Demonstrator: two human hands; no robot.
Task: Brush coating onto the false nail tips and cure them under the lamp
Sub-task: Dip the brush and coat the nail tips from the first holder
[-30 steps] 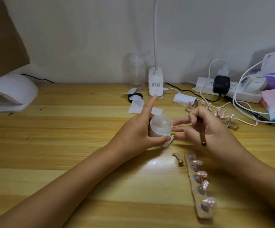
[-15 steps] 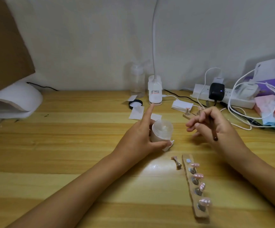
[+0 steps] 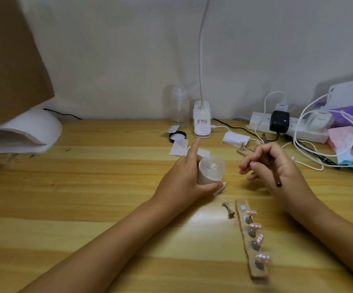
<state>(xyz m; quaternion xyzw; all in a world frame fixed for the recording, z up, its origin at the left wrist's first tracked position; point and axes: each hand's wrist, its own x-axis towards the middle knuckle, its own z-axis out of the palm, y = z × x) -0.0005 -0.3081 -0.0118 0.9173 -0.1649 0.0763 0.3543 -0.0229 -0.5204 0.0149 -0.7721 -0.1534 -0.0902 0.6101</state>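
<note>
My left hand (image 3: 184, 178) grips a small translucent white jar (image 3: 210, 169) standing open on the wooden table, forefinger pointing up. To its right, my right hand (image 3: 277, 166) holds a thin dark brush (image 3: 274, 172), handle end toward me; the bristle end is hidden by my fingers. In front of my right hand lies a wooden strip holder (image 3: 254, 269) carrying several pink false nail tips (image 3: 256, 226) on metal stands. One loose stand with a tip (image 3: 228, 208) lies beside it. The white curing lamp (image 3: 25, 132) sits at the far left.
A black jar lid (image 3: 177, 136), paper squares, a clear bottle (image 3: 179, 111) and a desk lamp base (image 3: 202, 121) stand at the back. A second nail holder (image 3: 243, 150), a power strip (image 3: 287, 127) with cables and coloured packets crowd the right. A brown board (image 3: 8, 60) rises at left.
My right hand with the brush has lifted away from the jar and moved back to the right. The left hand stays on the jar. The camera view tilted slightly upward.
</note>
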